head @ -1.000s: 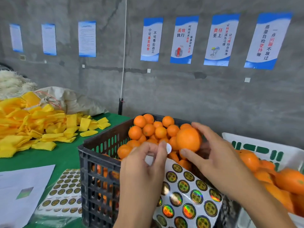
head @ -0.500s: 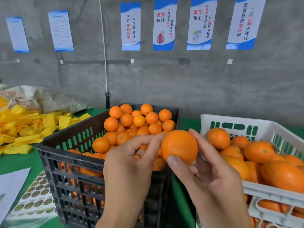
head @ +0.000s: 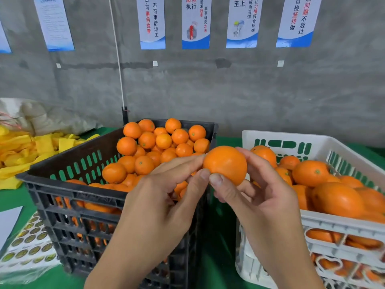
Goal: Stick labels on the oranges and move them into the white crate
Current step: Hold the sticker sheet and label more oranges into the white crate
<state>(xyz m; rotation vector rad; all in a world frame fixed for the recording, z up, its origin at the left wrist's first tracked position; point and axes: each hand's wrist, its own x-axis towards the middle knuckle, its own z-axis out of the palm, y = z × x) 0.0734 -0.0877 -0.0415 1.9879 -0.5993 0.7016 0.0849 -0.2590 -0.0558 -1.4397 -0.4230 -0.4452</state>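
R hand (head: 268,197) fingers clamped on orange (head: 226,163), just left of white crate (head: 312,142). L hand (head: 166,197) thumb + forefinger pinched together, tips touching orange's left side.
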